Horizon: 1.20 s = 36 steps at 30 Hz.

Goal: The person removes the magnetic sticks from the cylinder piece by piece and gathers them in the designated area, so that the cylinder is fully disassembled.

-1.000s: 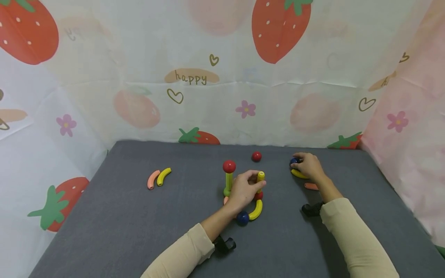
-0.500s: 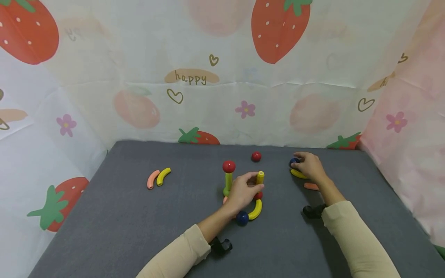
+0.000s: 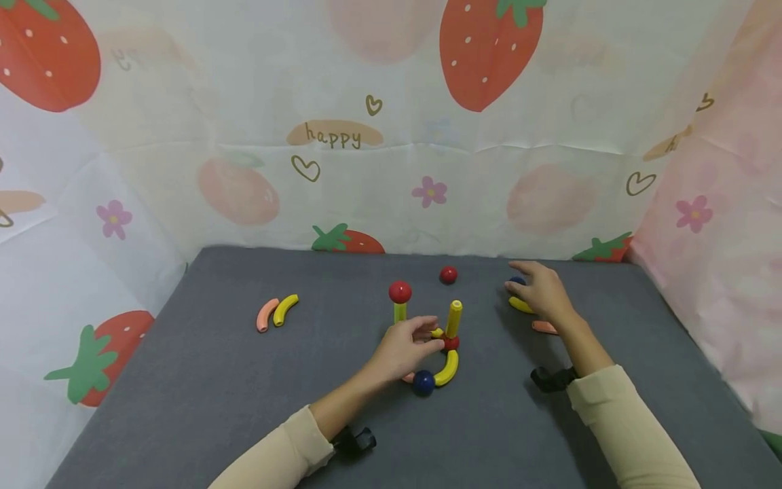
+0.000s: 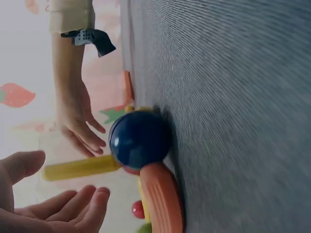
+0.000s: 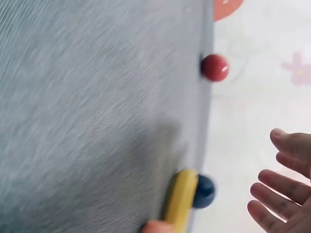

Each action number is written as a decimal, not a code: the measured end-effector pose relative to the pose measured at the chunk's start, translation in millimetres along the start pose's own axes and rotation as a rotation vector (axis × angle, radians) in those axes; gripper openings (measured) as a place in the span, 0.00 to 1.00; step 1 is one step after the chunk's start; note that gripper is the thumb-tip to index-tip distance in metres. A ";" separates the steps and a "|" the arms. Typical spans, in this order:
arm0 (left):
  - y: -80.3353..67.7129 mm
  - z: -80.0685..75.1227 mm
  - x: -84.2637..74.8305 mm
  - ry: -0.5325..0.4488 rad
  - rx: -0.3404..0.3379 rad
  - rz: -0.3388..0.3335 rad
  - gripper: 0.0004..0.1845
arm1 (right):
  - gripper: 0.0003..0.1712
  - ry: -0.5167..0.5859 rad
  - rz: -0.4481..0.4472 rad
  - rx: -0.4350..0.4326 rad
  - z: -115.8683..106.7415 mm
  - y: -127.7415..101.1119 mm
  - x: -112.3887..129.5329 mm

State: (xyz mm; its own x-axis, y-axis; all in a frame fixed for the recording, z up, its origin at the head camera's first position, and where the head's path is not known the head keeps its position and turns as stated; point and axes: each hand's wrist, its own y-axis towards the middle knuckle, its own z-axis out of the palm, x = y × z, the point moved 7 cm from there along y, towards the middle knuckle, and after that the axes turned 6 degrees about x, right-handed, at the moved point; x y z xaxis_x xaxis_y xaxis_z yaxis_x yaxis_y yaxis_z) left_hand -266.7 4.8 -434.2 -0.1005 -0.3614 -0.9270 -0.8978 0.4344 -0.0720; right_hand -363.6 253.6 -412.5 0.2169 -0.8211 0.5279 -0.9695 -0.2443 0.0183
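"Cloth of dark grey (image 3: 183, 407) bears a linked frame (image 3: 448, 372) of balls and rods near its middle; a person's left hand (image 3: 400, 348) sits beside it, thumb and fingers apart, holding nothing."

"And the yellow rod (image 3: 454, 319)?"

"It stands upright or nearly so on a red connector ball (image 3: 451, 343), which also meets a curved yellow piece (image 3: 451, 360) leading to a blue ball (image 3: 423, 382). Whether the left thumb brushes that red connector ball, one cannot tell."

"The right hand (image 3: 542, 293)?"

"It hangs over a second blue ball (image 3: 516, 280), fingers spread and clamped on nothing. A loose yellow piece (image 3: 520, 305) lies just beside that ball, a pink piece (image 3: 544, 327) near."

"How would the parts handle?"

"Light and stiff, by their look, and hardly fragile. Glossy balls may slip or roll, so thumb and fingertip on opposite sides, at the widest part, seems the sound hold. The yellow rod looks best pinched low, close to its joint; a tug at the top could tip the linked frame."
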 end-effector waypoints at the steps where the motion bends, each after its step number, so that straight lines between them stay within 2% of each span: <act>1: -2.4 -2.5 1.5 0.009 0.015 -0.006 0.26 | 0.30 0.001 -0.011 -0.005 -1.3 -1.0 5.0; 4: -9.9 -12.1 6.1 0.043 0.041 -0.028 0.24 | 0.30 -0.002 -0.051 -0.013 -3.9 -3.1 22.2; 7: -15.5 -26.2 10.1 0.068 0.024 -0.040 0.20 | 0.29 0.000 -0.088 -0.022 -5.1 -4.9 39.8; 13: -20.8 -62.9 21.6 0.076 -0.121 -0.096 0.10 | 0.29 0.065 -0.157 -0.022 -4.2 -5.7 74.8; 15: -20.7 -73.1 25.8 0.050 -0.168 -0.116 0.11 | 0.29 0.098 -0.186 -0.006 -2.4 -5.2 89.1; 17: -18.8 -78.9 28.2 0.014 -0.184 -0.106 0.16 | 0.29 0.121 -0.225 0.015 0.0 -5.2 104.7; 20: -13.4 -79.0 29.5 -0.031 -0.153 -0.058 0.23 | 0.28 0.140 -0.299 0.054 5.6 -6.4 129.0; 23: -7.8 -73.1 28.3 -0.064 -0.130 -0.003 0.25 | 0.27 0.138 -0.379 0.094 13.9 -9.2 150.7; 29: -2.3 -66.7 18.2 -0.070 -0.189 0.068 0.20 | 0.26 0.137 -0.503 0.151 31.3 -15.1 187.0; 32: 0.4 -65.6 15.7 -0.041 -0.205 0.089 0.17 | 0.25 0.108 -0.532 0.163 38.1 -16.1 197.5; 36: 6.2 -64.4 19.8 0.003 -0.226 0.096 0.15 | 0.22 0.051 -0.540 0.170 44.4 -15.5 202.6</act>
State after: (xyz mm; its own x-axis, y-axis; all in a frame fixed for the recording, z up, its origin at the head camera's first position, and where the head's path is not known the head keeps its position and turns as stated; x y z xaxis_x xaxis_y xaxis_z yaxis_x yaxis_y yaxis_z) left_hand -301.9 -52.8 -429.3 -0.1913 -0.3296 -0.9245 -0.9572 0.2711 0.1014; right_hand -299.6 68.1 -343.5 0.6672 -0.5311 0.5223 -0.6892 -0.7061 0.1624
